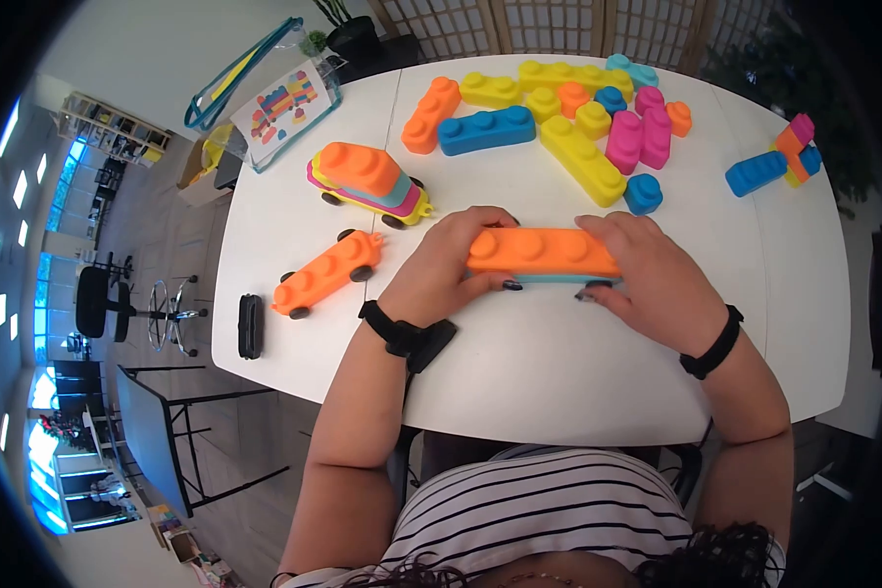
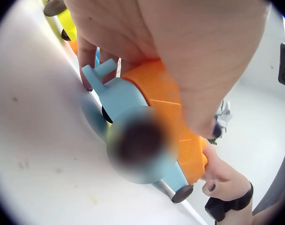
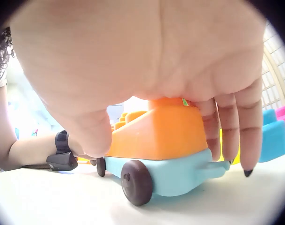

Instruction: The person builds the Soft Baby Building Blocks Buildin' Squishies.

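A long orange block (image 1: 542, 252) with studs lies on top of a light blue wheeled base (image 3: 180, 174), near the table's middle. The left hand (image 1: 436, 263) grips its left end, thumb on the near side and fingers on the far side. Around the right end, the right hand (image 1: 649, 279) holds on the same way. In the left wrist view the orange block (image 2: 167, 110) sits on the light blue base (image 2: 123, 96); a dark wheel (image 2: 183, 193) touches the white surface. Dark wheels (image 3: 137, 183) also show in the right wrist view.
Left of the hands stand an orange wheeled piece (image 1: 325, 274), a multicoloured car (image 1: 367, 183) and a black case (image 1: 251, 326). Yellow (image 1: 580, 162), blue (image 1: 486, 130) and pink blocks lie beyond them. A small built piece (image 1: 757, 173) is far right; a clear bag (image 1: 282, 113) stands back left.
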The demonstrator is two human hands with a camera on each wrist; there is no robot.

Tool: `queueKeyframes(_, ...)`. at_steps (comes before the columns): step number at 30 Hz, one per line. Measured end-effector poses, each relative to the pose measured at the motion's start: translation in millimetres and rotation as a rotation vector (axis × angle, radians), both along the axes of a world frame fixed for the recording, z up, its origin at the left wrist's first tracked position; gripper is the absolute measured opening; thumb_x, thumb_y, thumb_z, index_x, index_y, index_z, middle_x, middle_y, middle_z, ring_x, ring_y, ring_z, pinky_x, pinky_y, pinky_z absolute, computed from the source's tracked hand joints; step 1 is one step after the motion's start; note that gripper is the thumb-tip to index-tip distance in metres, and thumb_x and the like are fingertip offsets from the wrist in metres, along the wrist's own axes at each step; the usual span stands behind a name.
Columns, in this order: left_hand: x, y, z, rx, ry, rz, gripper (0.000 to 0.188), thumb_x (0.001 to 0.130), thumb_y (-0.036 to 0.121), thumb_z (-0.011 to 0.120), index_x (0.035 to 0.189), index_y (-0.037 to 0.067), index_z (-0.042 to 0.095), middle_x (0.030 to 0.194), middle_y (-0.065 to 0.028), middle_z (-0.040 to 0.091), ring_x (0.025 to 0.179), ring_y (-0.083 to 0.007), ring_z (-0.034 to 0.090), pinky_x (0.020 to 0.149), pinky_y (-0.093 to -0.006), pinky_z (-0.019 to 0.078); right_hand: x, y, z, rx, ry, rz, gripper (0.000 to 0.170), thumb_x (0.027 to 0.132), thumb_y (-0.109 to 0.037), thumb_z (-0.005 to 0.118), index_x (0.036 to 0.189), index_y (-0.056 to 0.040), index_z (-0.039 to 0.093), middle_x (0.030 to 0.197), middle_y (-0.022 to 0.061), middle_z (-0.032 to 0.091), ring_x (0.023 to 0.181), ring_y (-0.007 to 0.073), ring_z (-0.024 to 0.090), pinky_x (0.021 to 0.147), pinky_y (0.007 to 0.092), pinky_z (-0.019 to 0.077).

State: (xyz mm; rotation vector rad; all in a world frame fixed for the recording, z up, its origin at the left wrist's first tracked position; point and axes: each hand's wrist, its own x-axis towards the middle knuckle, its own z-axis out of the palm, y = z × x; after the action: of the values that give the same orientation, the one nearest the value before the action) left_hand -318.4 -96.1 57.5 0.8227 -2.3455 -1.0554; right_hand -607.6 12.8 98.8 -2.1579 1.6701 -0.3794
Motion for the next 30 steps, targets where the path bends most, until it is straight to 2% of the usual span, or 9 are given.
queueKeyframes(5, 0, -4, -7, 0.017, 0.090, 0.004, 0.052, 0.090, 0.000, 0.082, 0.137, 0.006, 0.062, 0.134, -0.0083, 0.067, 0.126, -0.0221, 0.064, 0.109, -0.0370, 0.0539, -17, -17, 4, -0.166, 0.039, 0.157, 0.069, 0.096, -0.036, 0.082, 0.153, -0.0076, 0.057, 0.160, 0.0229, 0.050, 0.153, 0.0430, 0.042, 0.126, 0.0497, 0.0381)
queueKeyframes(8, -6, 0, -7, 0.195, 0.105, 0.084, 0.042, 0.094, 0.002, 0.081, 0.134, 0.003, 0.069, 0.134, -0.0066, 0.069, 0.118, -0.0143, 0.069, 0.092, -0.0277, 0.0640, -34, -64, 5, -0.395, -0.020, 0.032, 0.059, 0.095, -0.032, 0.083, 0.147, -0.0108, 0.064, 0.137, 0.0182, 0.064, 0.139, 0.0402, 0.054, 0.116, 0.0482, 0.0464)
queueKeyframes(11, -7, 1, -2, 0.194, 0.086, 0.111, 0.042, 0.093, 0.003, 0.082, 0.133, 0.004, 0.071, 0.133, -0.0069, 0.072, 0.119, -0.0154, 0.069, 0.096, -0.0301, 0.0622, -30, -84, 0, -0.309, 0.211, -0.166, 0.061, 0.095, -0.028, 0.082, 0.150, -0.0140, 0.062, 0.120, 0.0133, 0.069, 0.123, 0.0361, 0.064, 0.105, 0.0465, 0.0536)
queueKeyframes(15, -7, 3, 7, 0.264, 0.110, 0.158, 0.043, 0.091, 0.004, 0.082, 0.133, 0.004, 0.073, 0.133, -0.0072, 0.075, 0.120, -0.0163, 0.070, 0.101, -0.0317, 0.0599, -25, -87, -10, -0.209, 0.132, -0.201, 0.068, 0.091, -0.025, 0.084, 0.154, -0.0157, 0.060, 0.116, 0.0108, 0.072, 0.114, 0.0332, 0.069, 0.097, 0.0455, 0.0579)
queueKeyframes(17, -6, 3, 7, 0.223, 0.142, 0.156, 0.044, 0.091, 0.012, 0.086, 0.133, 0.005, 0.073, 0.121, -0.0074, 0.078, 0.099, -0.0152, 0.075, 0.092, -0.0301, 0.0601, -29, -81, -10, -0.219, 0.173, -0.172, 0.076, 0.088, -0.020, 0.084, 0.159, -0.0164, 0.056, 0.123, 0.0135, 0.071, 0.114, 0.0330, 0.070, 0.095, 0.0452, 0.0601)
queueKeyframes(20, -5, 0, 6, 0.217, 0.103, 0.135, 0.047, 0.090, 0.005, 0.083, 0.136, 0.005, 0.073, 0.134, -0.0082, 0.075, 0.123, -0.0192, 0.069, 0.106, -0.0335, 0.0563, -36, -74, -14, -0.222, 0.044, -0.135, 0.075, 0.086, -0.014, 0.082, 0.157, -0.0149, 0.058, 0.125, 0.0150, 0.071, 0.115, 0.0340, 0.070, 0.099, 0.0440, 0.0590)
queueKeyframes(27, -3, 0, 6, 0.249, 0.112, 0.122, 0.049, 0.089, 0.008, 0.085, 0.137, 0.003, 0.071, 0.133, -0.0091, 0.076, 0.122, -0.0196, 0.070, 0.108, -0.0341, 0.0551, -42, -51, 43, -0.267, -0.346, 0.136, 0.061, 0.081, -0.004, 0.083, 0.140, -0.0085, 0.072, 0.117, 0.0112, 0.070, 0.109, 0.0310, 0.069, 0.097, 0.0391, 0.0574)
queueKeyframes(29, -4, 0, 3, 0.211, 0.156, 0.111, 0.045, 0.092, 0.005, 0.084, 0.135, 0.001, 0.069, 0.115, -0.0078, 0.077, 0.090, -0.0129, 0.076, 0.085, -0.0283, 0.0624, -35, -43, 45, -0.294, -0.367, 0.243, 0.062, 0.078, -0.002, 0.084, 0.138, -0.0109, 0.074, 0.118, 0.0086, 0.069, 0.105, 0.0293, 0.070, 0.094, 0.0367, 0.0584)
queueKeyframes(30, -4, -1, 3, 0.208, 0.154, 0.111, 0.045, 0.092, 0.005, 0.084, 0.135, 0.001, 0.069, 0.115, -0.0078, 0.077, 0.090, -0.0129, 0.076, 0.085, -0.0283, 0.0624, -29, -40, 41, -0.261, -0.305, 0.251, 0.063, 0.078, -0.003, 0.084, 0.140, -0.0130, 0.074, 0.120, 0.0081, 0.069, 0.105, 0.0290, 0.070, 0.093, 0.0365, 0.0585)
